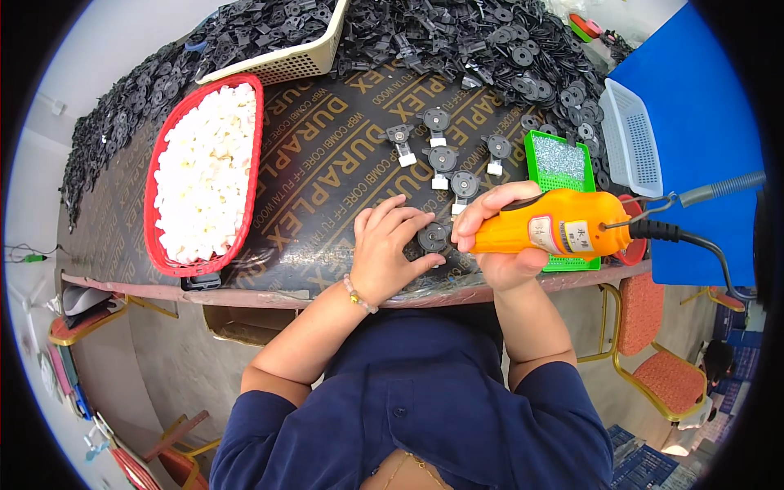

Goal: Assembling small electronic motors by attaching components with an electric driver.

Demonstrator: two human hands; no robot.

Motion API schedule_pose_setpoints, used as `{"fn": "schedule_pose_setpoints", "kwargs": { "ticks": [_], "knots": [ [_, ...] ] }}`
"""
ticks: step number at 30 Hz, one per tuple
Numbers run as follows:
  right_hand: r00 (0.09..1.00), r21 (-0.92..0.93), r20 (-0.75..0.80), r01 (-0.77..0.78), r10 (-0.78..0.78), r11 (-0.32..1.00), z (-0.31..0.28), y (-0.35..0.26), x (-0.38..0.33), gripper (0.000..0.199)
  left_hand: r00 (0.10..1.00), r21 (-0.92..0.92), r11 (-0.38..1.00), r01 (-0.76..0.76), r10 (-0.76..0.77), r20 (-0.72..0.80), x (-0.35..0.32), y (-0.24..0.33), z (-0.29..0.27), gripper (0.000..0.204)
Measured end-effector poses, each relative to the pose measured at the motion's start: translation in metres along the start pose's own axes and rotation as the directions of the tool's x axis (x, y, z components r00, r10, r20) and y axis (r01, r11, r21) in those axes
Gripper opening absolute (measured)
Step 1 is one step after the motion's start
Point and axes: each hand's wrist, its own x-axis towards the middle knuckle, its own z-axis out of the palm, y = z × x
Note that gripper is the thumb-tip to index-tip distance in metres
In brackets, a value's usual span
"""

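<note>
My right hand (pixel 510 265) is wrapped round an orange electric screwdriver (pixel 563 224), which lies nearly level with its corded end to the right. Its tip is hidden behind my fingers. Just left of it, my left hand (pixel 385 249) steadies a round black plastic part (pixel 434 237) on the table between thumb and index finger, the other fingers spread. Beyond my hands lie several similar black parts with white blocks attached, among them one part (pixel 465 186) close to my right fingers and another part (pixel 436 121) farther back.
A red basket (pixel 152 204) of small white pieces stands at left. Black parts (pixel 433 41) are heaped along the back, beside a cream basket (pixel 282 67). At right are a green tray (pixel 535 163) of small metal pieces, a white basket (pixel 637 139) and the screwdriver's coiled cable (pixel 723 188).
</note>
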Motion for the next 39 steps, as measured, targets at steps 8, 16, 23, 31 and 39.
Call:
{"fn": "schedule_pose_setpoints", "kwargs": {
  "ticks": [8, 16, 23, 31, 39],
  "knots": [
    [1.0, 0.0, -0.002, -0.013, 0.013, 1.0, 0.0, 0.008, -0.012, 0.08, 1.0, 0.028, 0.999, -0.016, 0.016, 0.013, -0.002, -0.003, 0.002, 0.052],
    [0.999, 0.022, 0.011, 0.049, -0.049, 0.999, -0.004, 0.007, -0.012, 0.081, 0.998, -0.029, 0.999, -0.044, 0.042, -0.043, 0.001, 0.001, 0.0, 0.044],
    [0.984, 0.069, 0.055, 0.165, -0.169, 0.984, -0.003, 0.004, -0.005, 0.083, 0.989, -0.069, 0.992, -0.106, 0.098, -0.108, -0.002, -0.005, 0.003, 0.019],
    [0.985, 0.087, 0.045, 0.164, -0.168, 0.983, 0.002, 0.008, -0.005, 0.082, 0.993, -0.087, 0.993, -0.08, 0.072, -0.09, -0.004, -0.008, 0.003, 0.018],
    [0.997, 0.035, -0.04, 0.072, -0.071, 0.997, -0.002, 0.02, 0.001, 0.081, 0.995, -0.073, 0.996, 0.047, -0.053, -0.089, 0.002, 0.002, 0.0, 0.048]
  ]
}}
